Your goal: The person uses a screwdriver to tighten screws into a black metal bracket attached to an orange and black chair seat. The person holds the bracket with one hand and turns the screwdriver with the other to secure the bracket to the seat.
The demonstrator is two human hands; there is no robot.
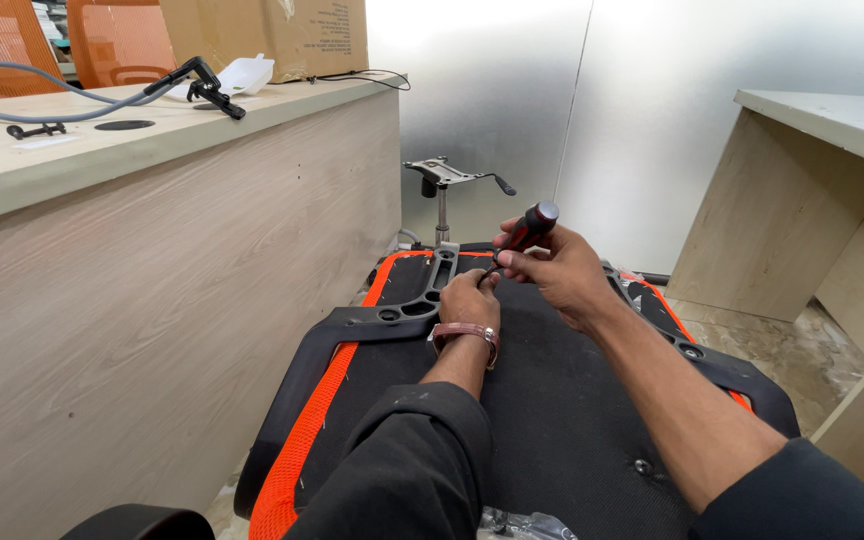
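The desk (152,260) walls off the left close beside the chair seat (552,400). The chair base (447,180) stands just beyond the hands. Open floor (802,350) lies to the right.

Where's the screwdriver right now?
In the head view the screwdriver is just right of centre, gripped in the right hand, its tip angled down toward the left hand on the overturned chair seat.
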